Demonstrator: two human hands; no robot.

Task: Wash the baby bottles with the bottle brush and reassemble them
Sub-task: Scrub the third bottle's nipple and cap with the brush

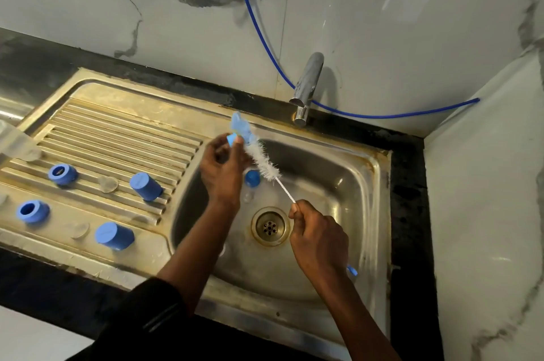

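Observation:
My left hand (220, 166) holds a small blue bottle part (231, 138) over the left side of the sink basin (338, 242). My right hand (316, 238) pinches the white wire handle of the bottle brush (265, 164). Its white bristles and blue sponge tip lie against the part. A blue-capped clear bottle piece (252, 179) lies in the basin under the brush. On the ribbed drainboard (117, 136) stand two blue caps (146, 186) (114, 235), two blue collar rings (62, 174) (33, 211) and two clear nipples (108, 184) (80, 230).
A chrome tap (307, 86) stands behind the basin, with a blue hose (382, 116) along the marble wall. The drain (270, 226) sits mid-basin. A clear container (13, 142) is at the far left edge. A dark counter (407, 189) borders the sink on the right.

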